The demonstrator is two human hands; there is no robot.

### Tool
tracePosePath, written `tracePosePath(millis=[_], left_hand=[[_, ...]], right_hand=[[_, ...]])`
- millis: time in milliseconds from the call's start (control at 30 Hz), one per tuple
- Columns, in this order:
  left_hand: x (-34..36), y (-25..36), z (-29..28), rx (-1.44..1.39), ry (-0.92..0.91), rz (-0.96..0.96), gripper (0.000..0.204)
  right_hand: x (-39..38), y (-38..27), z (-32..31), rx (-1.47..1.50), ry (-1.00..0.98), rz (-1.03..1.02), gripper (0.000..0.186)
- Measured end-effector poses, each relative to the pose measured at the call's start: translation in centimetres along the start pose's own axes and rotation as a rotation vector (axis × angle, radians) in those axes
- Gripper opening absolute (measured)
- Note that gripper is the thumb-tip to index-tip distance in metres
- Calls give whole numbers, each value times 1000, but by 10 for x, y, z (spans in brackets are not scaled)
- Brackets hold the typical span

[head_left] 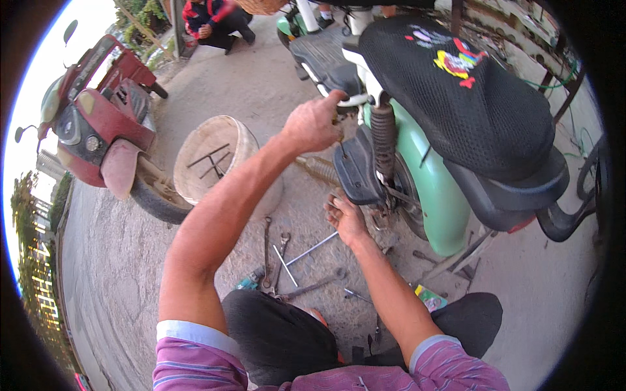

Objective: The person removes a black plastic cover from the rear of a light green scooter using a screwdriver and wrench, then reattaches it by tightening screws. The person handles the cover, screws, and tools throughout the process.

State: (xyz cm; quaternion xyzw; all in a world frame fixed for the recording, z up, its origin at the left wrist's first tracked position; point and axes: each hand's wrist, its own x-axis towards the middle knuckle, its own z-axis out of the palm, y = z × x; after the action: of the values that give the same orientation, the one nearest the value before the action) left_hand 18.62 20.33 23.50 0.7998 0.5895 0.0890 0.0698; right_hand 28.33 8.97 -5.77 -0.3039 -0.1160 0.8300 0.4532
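Green scooter (443, 195) right, black mudguard (358, 166) centre. Risk: thin rod (342, 144) may slip, as left hand (316, 124) pinches it w/ fingers closed above guard. Right hand (345, 218) low nr wheel, fingers curled, grip unclear; pinch risk there. Room tight: white bucket (215, 156) left, loose wrenches (280, 260) near knees.

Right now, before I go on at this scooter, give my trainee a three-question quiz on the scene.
1. True or false: the left hand is raised by the green scooter, beside its rear shock spring.
2. The white bucket stands: A) by the red scooter; B) on the seat; C) behind the person.
3. What lies on the ground below the right hand?

Key: 1 true; 2 A; 3 wrenches and other hand tools.
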Motion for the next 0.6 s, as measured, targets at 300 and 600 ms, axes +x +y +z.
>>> tracePosePath(millis=[300, 600], left_hand=[[-1, -8, -1, -38, 14, -82, 58], [-4, -6, -15, -102, 102, -56, 47]], right_hand=[[-8, -5, 4, -43, 18, 8, 45], [-6, -6, 0, -68, 70, -32, 32]])
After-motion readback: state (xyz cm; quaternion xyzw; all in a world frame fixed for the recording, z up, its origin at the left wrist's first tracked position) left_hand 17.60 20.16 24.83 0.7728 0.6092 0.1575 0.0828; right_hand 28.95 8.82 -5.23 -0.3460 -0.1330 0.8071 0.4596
